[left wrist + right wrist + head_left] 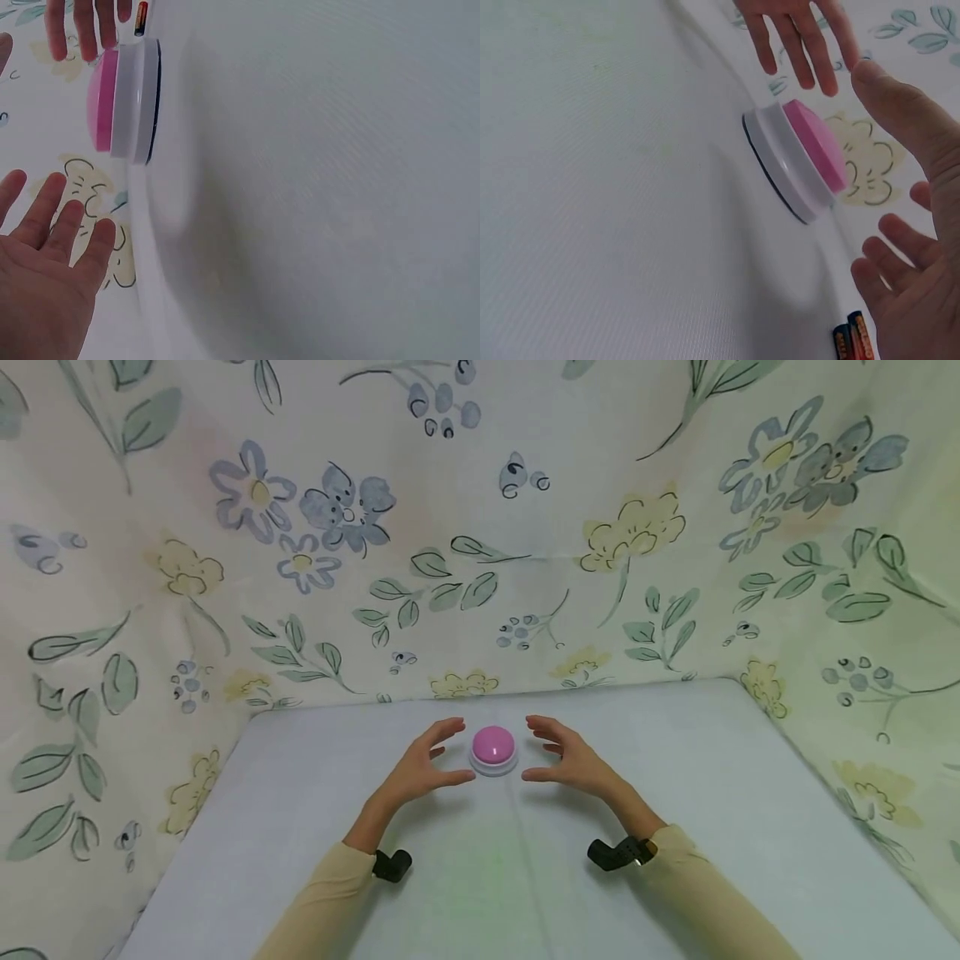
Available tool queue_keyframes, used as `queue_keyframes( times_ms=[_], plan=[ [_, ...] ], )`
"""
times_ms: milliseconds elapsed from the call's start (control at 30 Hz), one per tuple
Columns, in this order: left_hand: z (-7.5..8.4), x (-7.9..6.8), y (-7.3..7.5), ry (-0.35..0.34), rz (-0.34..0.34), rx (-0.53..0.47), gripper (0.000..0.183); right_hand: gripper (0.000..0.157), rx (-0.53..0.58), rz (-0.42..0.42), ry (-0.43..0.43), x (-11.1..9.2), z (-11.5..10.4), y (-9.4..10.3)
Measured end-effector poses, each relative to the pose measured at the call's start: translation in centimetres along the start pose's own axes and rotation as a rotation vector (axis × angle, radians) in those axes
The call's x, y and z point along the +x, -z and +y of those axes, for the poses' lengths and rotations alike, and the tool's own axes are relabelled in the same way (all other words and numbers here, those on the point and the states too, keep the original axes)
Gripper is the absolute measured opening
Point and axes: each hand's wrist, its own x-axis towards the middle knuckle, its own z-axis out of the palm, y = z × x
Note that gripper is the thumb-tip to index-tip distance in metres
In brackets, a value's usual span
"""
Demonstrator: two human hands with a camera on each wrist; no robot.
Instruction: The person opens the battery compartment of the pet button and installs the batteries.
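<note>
A round push-button light [493, 747] with a pink dome and a white base sits on the table, between both hands. To its left, my left hand [423, 767] is held with the thumb and fingers spread, apart from the base. My right hand [572, 763] mirrors it on the other side, palm facing inward. Neither palm holds anything. In the left wrist view the light [135, 101] shows its white side wall, with the left fingers below it in the picture. Two small batteries [853, 337] lie near the right fingers in the right wrist view; the head view hides them.
The white-covered table [480, 893] has a back edge just beyond the light. Floral cloth [480, 527] rises behind it and along both sides. Black wrist straps [621, 853] with cameras sit at the sleeve cuffs.
</note>
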Motion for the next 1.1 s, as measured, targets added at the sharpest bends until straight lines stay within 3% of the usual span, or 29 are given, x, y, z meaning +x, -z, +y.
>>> queue_keyframes(
  times_ms=[400, 667, 1100],
  plan=[
    [-0.6, 1.5, -1.1, 0.009, -0.019, -0.004, 0.083, 0.092, -0.011, -0.009, -0.047, 1.4, 0.0, -1.1],
    [-1.1, 2.0, -1.2, -0.004, -0.010, -0.030, 0.085, 0.093, 0.004, -0.028, -0.035, 2.2, 0.5, -1.3],
    [-1.6, 3.6, -1.7, 0.032, -0.079, 0.055, 0.086, 0.085, 0.029, -0.061, -0.055, 3.5, 0.4, -2.3]
  ],
)
